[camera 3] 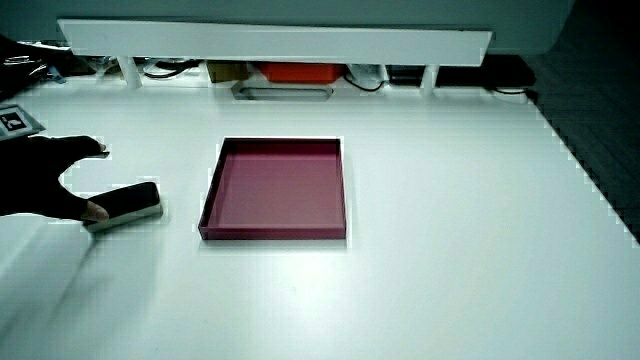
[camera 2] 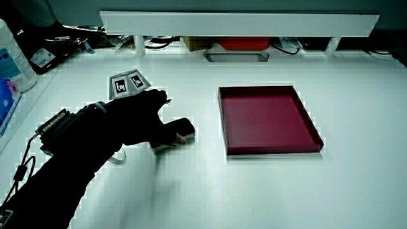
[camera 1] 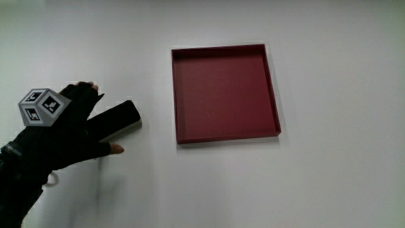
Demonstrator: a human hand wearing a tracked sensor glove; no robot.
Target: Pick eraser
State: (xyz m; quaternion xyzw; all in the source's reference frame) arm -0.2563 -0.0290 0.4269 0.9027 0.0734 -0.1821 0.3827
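Note:
The eraser [camera 1: 123,117], a dark oblong block, lies flat on the white table beside the red tray [camera 1: 221,48]; it also shows in both side views [camera 2: 183,125] [camera 3: 135,200]. The hand [camera 1: 69,130] in its black glove rests at the end of the eraser nearest the person, fingers spread. The thumb tip [camera 1: 116,149] lies against the eraser's nearer long side, and the forefinger [camera 1: 87,86] points away with a gap to the block. The eraser sits in the fork between them, still on the table. The patterned cube [camera 1: 39,106] rides on the back of the hand.
The square red tray [camera 2: 270,151] [camera 3: 270,235] has low walls and nothing in it. A low white partition [camera 2: 235,22] runs along the table's edge farthest from the person. A white bottle [camera 2: 13,57] stands at the table's edge beside the forearm.

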